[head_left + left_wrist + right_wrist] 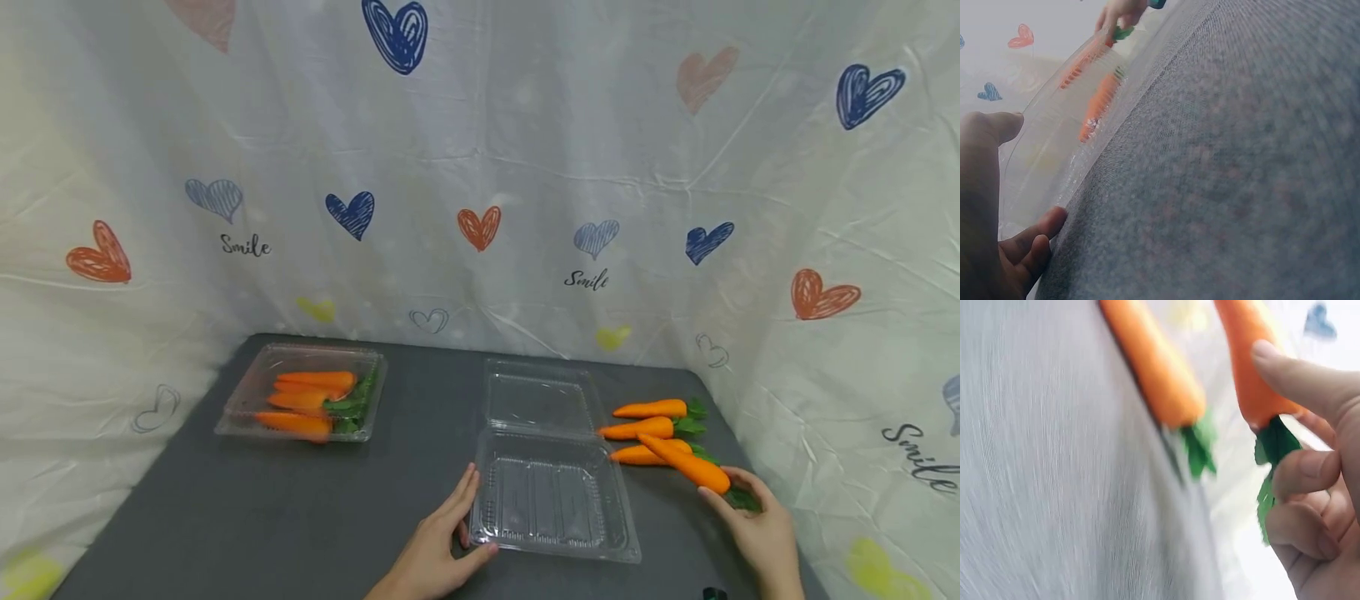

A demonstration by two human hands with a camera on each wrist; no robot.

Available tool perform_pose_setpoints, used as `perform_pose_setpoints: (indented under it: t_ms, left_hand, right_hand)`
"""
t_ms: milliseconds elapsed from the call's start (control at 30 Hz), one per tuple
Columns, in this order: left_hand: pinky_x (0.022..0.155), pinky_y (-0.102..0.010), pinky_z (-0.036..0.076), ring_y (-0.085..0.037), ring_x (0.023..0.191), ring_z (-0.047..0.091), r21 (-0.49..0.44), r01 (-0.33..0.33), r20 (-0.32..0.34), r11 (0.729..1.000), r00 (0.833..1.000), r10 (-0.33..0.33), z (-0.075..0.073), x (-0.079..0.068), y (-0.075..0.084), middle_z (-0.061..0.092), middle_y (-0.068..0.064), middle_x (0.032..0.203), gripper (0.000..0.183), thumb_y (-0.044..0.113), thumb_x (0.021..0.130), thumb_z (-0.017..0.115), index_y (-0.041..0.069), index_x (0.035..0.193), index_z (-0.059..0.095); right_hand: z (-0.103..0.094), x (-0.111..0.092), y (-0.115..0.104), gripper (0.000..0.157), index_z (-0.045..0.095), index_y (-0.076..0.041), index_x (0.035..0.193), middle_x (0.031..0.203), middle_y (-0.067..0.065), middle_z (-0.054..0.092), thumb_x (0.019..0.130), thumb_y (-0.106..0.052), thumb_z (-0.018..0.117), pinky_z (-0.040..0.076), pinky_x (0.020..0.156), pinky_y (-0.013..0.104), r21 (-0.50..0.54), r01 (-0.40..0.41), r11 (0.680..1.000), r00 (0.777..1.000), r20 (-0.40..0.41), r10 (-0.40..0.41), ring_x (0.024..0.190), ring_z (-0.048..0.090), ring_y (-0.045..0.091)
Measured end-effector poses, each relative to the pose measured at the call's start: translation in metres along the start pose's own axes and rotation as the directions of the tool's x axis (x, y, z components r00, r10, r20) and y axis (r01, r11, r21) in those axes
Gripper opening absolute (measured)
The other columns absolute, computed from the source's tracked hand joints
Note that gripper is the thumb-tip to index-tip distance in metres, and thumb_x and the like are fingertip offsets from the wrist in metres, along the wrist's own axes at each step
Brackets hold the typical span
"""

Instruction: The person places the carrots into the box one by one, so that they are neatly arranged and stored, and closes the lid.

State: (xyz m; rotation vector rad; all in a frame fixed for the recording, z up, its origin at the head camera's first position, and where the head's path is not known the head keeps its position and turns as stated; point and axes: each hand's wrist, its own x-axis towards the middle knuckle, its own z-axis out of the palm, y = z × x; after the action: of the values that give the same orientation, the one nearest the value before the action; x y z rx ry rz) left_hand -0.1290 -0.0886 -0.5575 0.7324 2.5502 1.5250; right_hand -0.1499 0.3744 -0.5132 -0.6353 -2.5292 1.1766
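Observation:
In the head view my right hand (pixel 763 529) holds a carrot (pixel 701 469) by its leafy end, tilted above several others. The right wrist view shows the thumb on that orange carrot (pixel 1252 369) and curled fingers by its green leaves (pixel 1279 444). A second carrot (pixel 1157 365) lies beside it on the table. My left hand (pixel 435 542) rests at the front left corner of a clear plastic clamshell box (pixel 551 546), its fingers along the side and its thumb at the front edge. The box's lid (pixel 540 396) lies folded back, and nothing is inside.
A closed clear box (pixel 232 421) with several carrots (pixel 315 379) stands at the left of the grey table (pixel 300 508). Three carrots (pixel 637 429) lie right of the open box. A curtain (pixel 420 142) printed with hearts hangs behind and at both sides.

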Motion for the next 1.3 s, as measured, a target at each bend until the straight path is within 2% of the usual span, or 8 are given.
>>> perform_pose_setpoints:
  t_ms: [133, 433, 567, 667, 800, 900, 1067, 1300]
  left_hand:
    - [0.055, -0.016, 0.043, -0.001, 0.071, 0.050, -0.003, -0.003, -0.006, 1.000, 1.000, 0.003, 0.001, 0.000, -0.001, 0.016, -0.014, 0.177, 0.095, 0.050, 0.099, 0.073, 0.006, 0.169, 0.025]
    - [0.056, -0.016, 0.044, -0.001, 0.072, 0.050, -0.017, -0.006, -0.013, 1.000, 1.000, 0.006, 0.001, 0.000, 0.000, 0.016, -0.014, 0.177, 0.095, 0.048, 0.099, 0.074, 0.005, 0.168, 0.026]
    - [0.056, -0.016, 0.044, -0.001, 0.072, 0.050, -0.023, 0.002, -0.009, 1.000, 1.000, -0.002, 0.002, 0.000, 0.001, 0.017, -0.012, 0.177, 0.095, 0.048, 0.099, 0.075, 0.007, 0.169, 0.026]
    - [0.056, -0.017, 0.044, -0.001, 0.072, 0.050, -0.033, 0.012, -0.012, 0.999, 1.000, -0.012, 0.002, 0.001, 0.001, 0.018, -0.010, 0.177, 0.095, 0.049, 0.098, 0.075, 0.008, 0.169, 0.027]
    - [0.057, -0.018, 0.046, -0.002, 0.072, 0.052, -0.055, 0.010, -0.024, 0.998, 1.000, -0.011, 0.001, 0.001, 0.001, 0.020, -0.011, 0.177, 0.095, 0.046, 0.097, 0.077, 0.010, 0.169, 0.027]
    - [0.058, -0.019, 0.048, -0.002, 0.073, 0.053, -0.082, 0.011, -0.023, 0.997, 1.000, -0.013, 0.001, 0.001, 0.001, 0.021, -0.012, 0.176, 0.095, 0.044, 0.097, 0.079, 0.009, 0.169, 0.028]
    - [0.060, -0.020, 0.049, -0.002, 0.074, 0.054, -0.123, 0.048, -0.003, 0.991, 0.999, -0.048, 0.001, 0.001, 0.001, 0.020, -0.008, 0.177, 0.096, 0.046, 0.096, 0.079, 0.011, 0.169, 0.027]
    - [0.060, -0.020, 0.049, -0.002, 0.074, 0.054, -0.116, 0.042, -0.009, 0.992, 0.999, -0.043, 0.000, 0.002, 0.001, 0.020, -0.010, 0.177, 0.096, 0.044, 0.096, 0.079, 0.010, 0.169, 0.027]
  right_hand:
    - [0.012, -0.011, -0.025, 0.059, 0.066, -0.008, 0.136, 0.134, 0.020, 0.067, 0.090, -0.038, 0.088, 0.053, 0.051, 0.028, 0.007, 0.075, 0.997, 0.997, -0.030, -0.075, 0.057, 0.066, 0.016]
    - [0.053, -0.040, -0.085, 0.052, 0.069, -0.011, 0.130, 0.127, 0.022, 0.071, 0.089, -0.036, 0.089, 0.045, 0.045, 0.030, 0.030, 0.256, 0.966, 0.951, 0.170, -0.257, 0.044, 0.050, 0.018]
    - [0.075, -0.049, -0.102, 0.050, 0.073, -0.013, 0.126, 0.123, 0.015, 0.076, 0.086, -0.037, 0.090, 0.055, 0.061, 0.035, -0.037, 0.342, 0.939, 0.911, 0.256, -0.322, 0.075, 0.070, 0.027]
    - [0.090, -0.052, -0.111, 0.047, 0.074, -0.012, 0.123, 0.120, 0.013, 0.077, 0.086, -0.035, 0.091, 0.059, 0.079, 0.045, -0.089, 0.417, 0.904, 0.875, 0.309, -0.373, 0.105, 0.072, 0.033]
    - [0.107, -0.054, -0.118, 0.045, 0.074, -0.008, 0.121, 0.116, 0.013, 0.078, 0.085, -0.031, 0.091, 0.059, 0.082, 0.051, -0.139, 0.477, 0.868, 0.845, 0.343, -0.409, 0.096, 0.074, 0.033]
    - [0.119, -0.054, -0.120, 0.044, 0.074, -0.009, 0.120, 0.115, 0.012, 0.078, 0.085, -0.029, 0.091, 0.060, 0.080, 0.051, -0.184, 0.483, 0.856, 0.845, 0.355, -0.400, 0.092, 0.074, 0.031]
    - [0.133, -0.055, -0.122, 0.042, 0.074, -0.011, 0.119, 0.116, 0.012, 0.077, 0.084, -0.025, 0.092, 0.060, 0.073, 0.050, -0.246, 0.451, 0.858, 0.868, 0.343, -0.358, 0.092, 0.073, 0.032]
    - [0.137, -0.056, -0.123, 0.044, 0.074, -0.010, 0.120, 0.115, 0.012, 0.078, 0.082, -0.021, 0.094, 0.059, 0.071, 0.050, -0.264, 0.447, 0.855, 0.875, 0.327, -0.357, 0.092, 0.073, 0.034]
